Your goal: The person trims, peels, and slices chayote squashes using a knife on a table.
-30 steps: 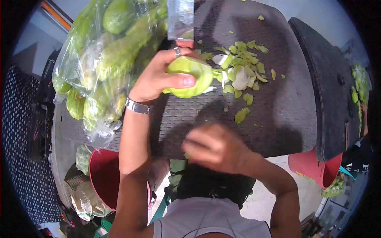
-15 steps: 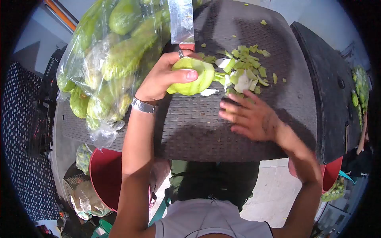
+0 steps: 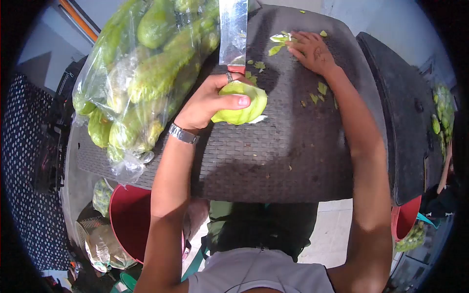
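My left hand (image 3: 212, 101) is wrapped around a partly peeled chayote (image 3: 244, 110), its thumb lying across the pale green flesh. A knife with a broad blade (image 3: 233, 34) and a red handle also sits in that hand, the blade pointing away from me. At the far side of the table, my right hand (image 3: 312, 52) lies with fingers stretched out by some chayote peels (image 3: 277, 49). How many peels are under the palm is hidden.
A clear plastic bag of chayotes (image 3: 146, 83) fills the table's left side. Scattered peel bits (image 3: 320, 90) lie on the woven-pattern table (image 3: 273, 171). Red buckets (image 3: 129, 215) stand below at left and right. A dark folded panel (image 3: 395, 117) borders the right edge.
My right hand has swept away from me to the far side of the table, and the peel pile has left the middle. The left hand, chayote and knife have shifted slightly right.
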Demonstrator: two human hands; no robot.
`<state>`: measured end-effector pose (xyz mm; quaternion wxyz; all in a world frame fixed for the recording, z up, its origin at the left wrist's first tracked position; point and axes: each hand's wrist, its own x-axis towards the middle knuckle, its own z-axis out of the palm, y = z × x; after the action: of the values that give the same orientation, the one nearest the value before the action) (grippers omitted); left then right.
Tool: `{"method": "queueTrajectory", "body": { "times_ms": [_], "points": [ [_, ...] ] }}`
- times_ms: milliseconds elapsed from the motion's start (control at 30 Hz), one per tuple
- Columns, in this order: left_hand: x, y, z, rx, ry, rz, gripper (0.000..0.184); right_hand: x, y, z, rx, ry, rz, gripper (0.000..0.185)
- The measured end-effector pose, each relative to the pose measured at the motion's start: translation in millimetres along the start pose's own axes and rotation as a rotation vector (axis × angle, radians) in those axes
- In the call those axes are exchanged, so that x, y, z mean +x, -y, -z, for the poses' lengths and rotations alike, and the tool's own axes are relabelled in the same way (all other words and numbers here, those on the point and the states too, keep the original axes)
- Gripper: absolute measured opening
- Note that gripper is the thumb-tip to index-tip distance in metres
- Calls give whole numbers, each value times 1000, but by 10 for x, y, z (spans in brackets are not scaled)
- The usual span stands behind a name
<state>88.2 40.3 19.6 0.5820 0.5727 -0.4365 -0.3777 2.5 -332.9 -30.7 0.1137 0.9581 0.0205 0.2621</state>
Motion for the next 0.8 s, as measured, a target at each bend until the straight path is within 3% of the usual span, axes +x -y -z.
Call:
{"method": "queueTrajectory", "body": {
  "times_ms": [67, 133, 200, 267, 367, 467, 533, 567, 633, 667, 800],
  "points": [
    [-27, -20, -4, -2, -10, 12, 65, 61, 171, -64, -129, -209, -121, 31],
    [-44, -31, 30, -40, -3, 7, 67, 12, 539, -35, 215, -216, -61, 25],
    [-55, -16, 46, -60, -5, -25, 71, -50, 1259, 395, 476, 95, -31, 23],
    [-57, 2, 85, -119, 45, -74, 75, -153, 1752, 600, 678, 15, 286, 21],
    [-45, 2, 93, -126, 84, -107, 83, -94, 1657, 433, 453, -90, 355, 22],
    [-48, 4, 84, -125, 86, -105, 84, 70, 1000, 197, 252, -179, 121, 20],
    [-42, 7, 91, -124, 73, -86, 84, 56, 729, 210, 291, -328, -114, 17],
    [-46, 17, 97, -128, 62, -73, 84, 62, 686, 309, 352, -286, -276, 18],
    [-49, 4, 100, -190, 73, -70, 67, 68, 640, 574, 474, -187, -602, 19],
    [-48, 3, 96, -220, 82, -69, 59, 22, 595, 586, 449, -137, -571, 20],
    [-47, 24, 50, -218, 84, -19, 54, -233, 329, 478, 445, -34, -416, 27]
  ]
}}
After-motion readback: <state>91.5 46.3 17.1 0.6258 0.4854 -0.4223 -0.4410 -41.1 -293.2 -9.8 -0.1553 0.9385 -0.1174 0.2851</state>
